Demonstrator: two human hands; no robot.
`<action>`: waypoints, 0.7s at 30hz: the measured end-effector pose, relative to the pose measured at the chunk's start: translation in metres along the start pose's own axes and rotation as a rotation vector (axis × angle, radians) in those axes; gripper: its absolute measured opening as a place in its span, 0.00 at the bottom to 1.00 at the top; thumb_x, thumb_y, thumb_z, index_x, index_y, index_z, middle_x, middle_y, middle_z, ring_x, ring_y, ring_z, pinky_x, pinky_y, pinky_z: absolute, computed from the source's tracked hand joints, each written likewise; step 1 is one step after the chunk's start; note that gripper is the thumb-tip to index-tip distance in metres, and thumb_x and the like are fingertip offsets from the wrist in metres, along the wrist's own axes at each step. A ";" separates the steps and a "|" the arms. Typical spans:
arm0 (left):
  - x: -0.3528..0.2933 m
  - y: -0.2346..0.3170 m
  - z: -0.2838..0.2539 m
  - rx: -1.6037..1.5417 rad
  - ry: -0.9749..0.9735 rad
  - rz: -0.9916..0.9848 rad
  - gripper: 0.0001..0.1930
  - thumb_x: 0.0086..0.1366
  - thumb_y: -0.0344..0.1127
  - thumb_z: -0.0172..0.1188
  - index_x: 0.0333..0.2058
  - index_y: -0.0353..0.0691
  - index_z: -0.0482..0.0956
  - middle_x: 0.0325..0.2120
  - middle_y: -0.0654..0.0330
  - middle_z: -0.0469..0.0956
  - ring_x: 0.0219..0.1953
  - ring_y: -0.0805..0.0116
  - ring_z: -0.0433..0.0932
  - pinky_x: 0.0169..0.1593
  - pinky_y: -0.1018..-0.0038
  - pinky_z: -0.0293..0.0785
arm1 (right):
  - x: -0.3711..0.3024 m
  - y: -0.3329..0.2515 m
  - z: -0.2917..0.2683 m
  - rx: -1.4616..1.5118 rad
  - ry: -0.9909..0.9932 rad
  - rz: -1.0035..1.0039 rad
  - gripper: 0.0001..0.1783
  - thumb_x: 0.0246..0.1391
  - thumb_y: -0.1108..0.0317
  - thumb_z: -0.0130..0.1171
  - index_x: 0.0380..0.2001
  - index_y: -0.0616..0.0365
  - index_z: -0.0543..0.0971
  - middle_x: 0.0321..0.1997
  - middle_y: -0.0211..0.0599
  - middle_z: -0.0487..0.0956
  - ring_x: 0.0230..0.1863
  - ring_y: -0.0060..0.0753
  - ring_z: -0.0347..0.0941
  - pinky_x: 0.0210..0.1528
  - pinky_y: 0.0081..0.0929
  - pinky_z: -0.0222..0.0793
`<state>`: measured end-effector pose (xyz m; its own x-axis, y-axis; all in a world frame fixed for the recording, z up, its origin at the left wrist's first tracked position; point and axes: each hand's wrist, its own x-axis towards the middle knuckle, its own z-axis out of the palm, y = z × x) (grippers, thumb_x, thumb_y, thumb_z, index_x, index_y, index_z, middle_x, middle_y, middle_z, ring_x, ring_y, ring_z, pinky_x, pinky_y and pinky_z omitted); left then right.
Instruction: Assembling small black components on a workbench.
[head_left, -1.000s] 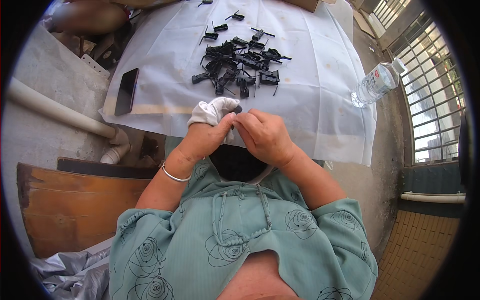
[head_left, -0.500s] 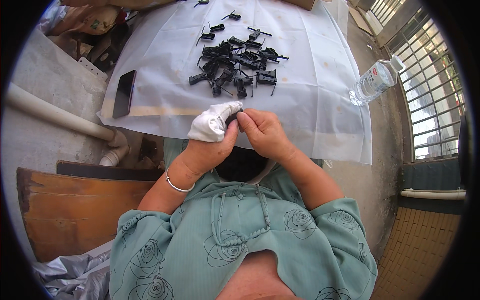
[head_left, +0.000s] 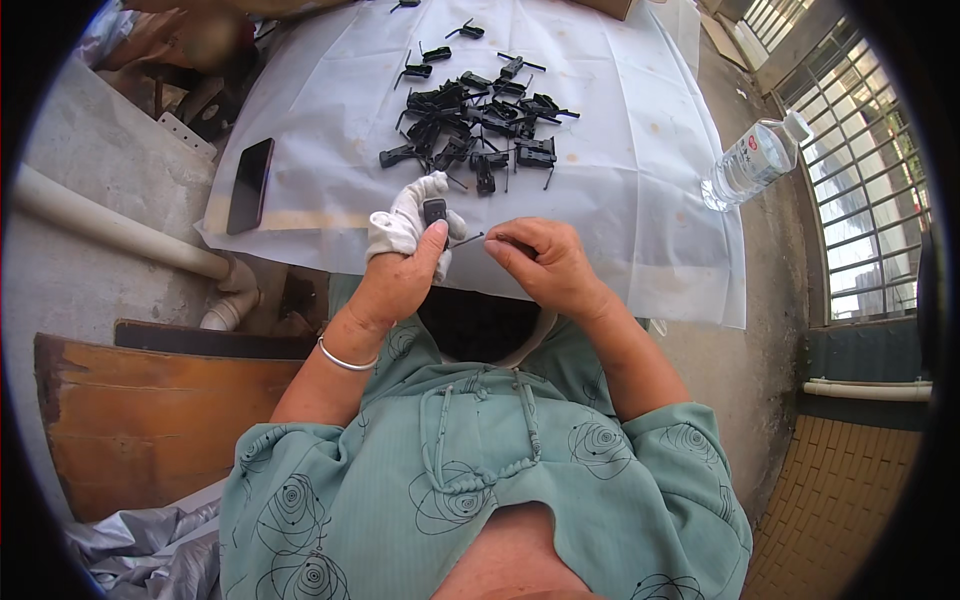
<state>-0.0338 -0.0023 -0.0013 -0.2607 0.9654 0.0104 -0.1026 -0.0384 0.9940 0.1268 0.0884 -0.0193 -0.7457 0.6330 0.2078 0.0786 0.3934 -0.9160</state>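
Left hand [head_left: 408, 268], fingers in white cloth [head_left: 395, 232], thumb clamping black part [head_left: 434, 211] over near side of table [head_left: 640, 225]; thin rod [head_left: 467, 240] juts out. Right hand [head_left: 547, 262] curled just beside rod tip, hold unclear. One piece in hand; pile [head_left: 440, 105] beyond, finished or waiting: cannot tell

Table [head_left: 625, 110] is draped in whitish sheeting [head_left: 655, 240], bright barred window [head_left: 868, 185] set to its right, chunky pale pipe [head_left: 120, 222] run along its left.

Soft, bright daylight; barred window [head_left: 862, 190] washed out at right; edges bent, corners black.
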 end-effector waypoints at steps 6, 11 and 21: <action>-0.006 0.006 0.006 -0.064 -0.091 -0.081 0.18 0.63 0.27 0.42 0.52 0.37 0.61 0.26 0.65 0.69 0.19 0.83 0.61 0.22 0.86 0.60 | 0.004 -0.021 -0.011 -0.129 0.054 -0.080 0.06 0.47 0.72 0.60 0.30 0.62 0.78 0.20 0.30 0.71 0.20 0.19 0.63 0.24 0.18 0.61; -0.005 0.006 0.006 -0.007 -0.173 -0.083 0.17 0.63 0.30 0.43 0.51 0.36 0.61 0.29 0.65 0.68 0.21 0.83 0.60 0.23 0.86 0.60 | 0.002 -0.005 -0.011 -0.154 0.035 -0.340 0.06 0.47 0.72 0.61 0.29 0.63 0.77 0.19 0.29 0.70 0.20 0.16 0.62 0.22 0.18 0.59; -0.011 0.009 0.003 -0.023 -0.159 -0.170 0.13 0.61 0.26 0.44 0.46 0.35 0.64 0.33 0.63 0.69 0.37 0.74 0.68 0.42 0.78 0.67 | 0.003 -0.028 -0.002 -0.055 -0.038 -0.113 0.09 0.53 0.69 0.54 0.24 0.65 0.73 0.20 0.40 0.71 0.19 0.33 0.64 0.25 0.26 0.63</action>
<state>-0.0292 -0.0130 0.0076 -0.0838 0.9868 -0.1383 -0.1547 0.1242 0.9801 0.1236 0.0809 0.0074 -0.7763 0.5575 0.2942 0.0284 0.4972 -0.8672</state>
